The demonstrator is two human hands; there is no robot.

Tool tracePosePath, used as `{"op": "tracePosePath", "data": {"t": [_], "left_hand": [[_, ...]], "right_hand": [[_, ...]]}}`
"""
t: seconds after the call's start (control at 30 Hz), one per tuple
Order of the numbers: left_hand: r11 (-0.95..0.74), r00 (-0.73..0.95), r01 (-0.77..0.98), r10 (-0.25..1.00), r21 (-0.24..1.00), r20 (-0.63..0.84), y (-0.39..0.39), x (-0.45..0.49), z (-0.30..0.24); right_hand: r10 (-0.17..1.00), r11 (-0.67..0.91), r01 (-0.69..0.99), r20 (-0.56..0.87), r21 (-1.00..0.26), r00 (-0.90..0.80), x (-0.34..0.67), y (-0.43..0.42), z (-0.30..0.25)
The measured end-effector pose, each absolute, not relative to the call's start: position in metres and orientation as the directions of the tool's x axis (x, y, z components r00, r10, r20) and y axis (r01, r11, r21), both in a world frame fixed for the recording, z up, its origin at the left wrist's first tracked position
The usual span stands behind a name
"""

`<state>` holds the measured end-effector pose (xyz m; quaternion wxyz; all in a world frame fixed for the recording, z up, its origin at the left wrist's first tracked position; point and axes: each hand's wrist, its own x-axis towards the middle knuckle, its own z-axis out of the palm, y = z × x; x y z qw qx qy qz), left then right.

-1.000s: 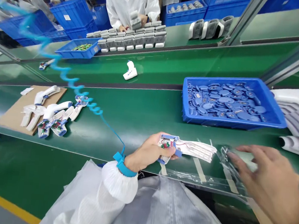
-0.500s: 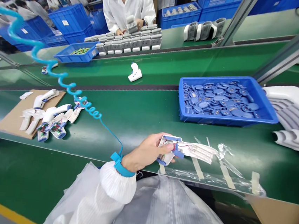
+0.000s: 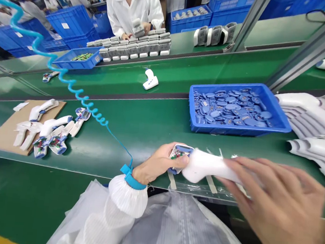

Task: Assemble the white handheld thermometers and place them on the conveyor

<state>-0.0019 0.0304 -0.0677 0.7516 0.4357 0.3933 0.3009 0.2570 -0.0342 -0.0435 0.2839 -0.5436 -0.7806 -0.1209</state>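
My left hand is closed round the head end of an open white device half with a blue frame, a small circuit board and red wires showing. My right hand, blurred by motion, grips a smooth white shell cover and holds it over that half, against my left fingers. A blue wrist strap with a coiled blue cord is on my left wrist. Both hands are at the near edge of the green conveyor belt.
A blue tray of blue parts sits behind my hands. White shell covers are stacked at right. Several device halves lie on a cardboard sheet at left. One white device rides the far belt. A person in white handles grey units.
My right hand has come back into view from the right carrying a white shell cover, and now holds it over the open half. My left hand has stayed in place.
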Motion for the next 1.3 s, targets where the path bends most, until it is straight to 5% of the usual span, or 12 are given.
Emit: {"op": "tracePosePath", "data": {"t": [0.1, 0.17, 0.33, 0.47, 0.67, 0.77, 0.93, 1.07, 1.3], "left_hand": [[0.396, 0.46, -0.048, 0.823, 0.917, -0.332, 0.028, -0.001, -0.065], [0.346, 0.431, 0.001, 0.847, 0.938, -0.313, 0.026, -0.002, -0.065], [0.151, 0.447, 0.19, 0.866, 0.97, -0.222, 0.022, -0.008, -0.064], [0.092, 0.345, 0.389, 0.908, 0.917, -0.238, 0.023, -0.009, -0.055], [-0.171, 0.45, 0.555, 0.885, 0.814, -0.121, 0.023, -0.004, -0.052], [-0.244, 0.401, 0.683, 0.913, 0.689, -0.075, 0.021, -0.005, -0.056], [-0.282, 0.476, 0.62, 0.877, 0.733, -0.066, 0.024, -0.008, -0.051], [-0.383, 0.453, 0.743, 0.892, 0.549, 0.011, 0.031, -0.009, -0.048], [-0.216, 0.383, 0.618, 0.922, 0.756, -0.049, 0.028, -0.01, -0.058]], "right_hand": [[0.663, 0.525, 0.845, 0.573, 0.103, -0.481, 0.215, -0.021, -0.049], [0.706, 0.54, 0.84, 0.519, 0.045, -0.481, 0.204, -0.014, -0.056], [0.932, 0.353, 0.749, 0.142, -0.561, -0.333, 0.216, -0.001, -0.066], [0.977, 0.202, 0.545, 0.132, -0.813, -0.166, 0.188, 0.021, -0.05], [0.894, 0.316, 0.733, 0.448, -0.602, -0.017, 0.127, 0.041, -0.045], [0.879, 0.34, 0.707, 0.477, -0.62, -0.003, 0.127, 0.04, -0.047], [0.857, 0.362, 0.717, 0.515, -0.595, -0.005, 0.13, 0.041, -0.042], [0.79, 0.405, 0.74, 0.613, -0.538, 0.014, 0.123, 0.049, -0.042], [0.853, 0.257, 0.683, 0.493, -0.684, 0.173, 0.124, 0.053, -0.047]]}}
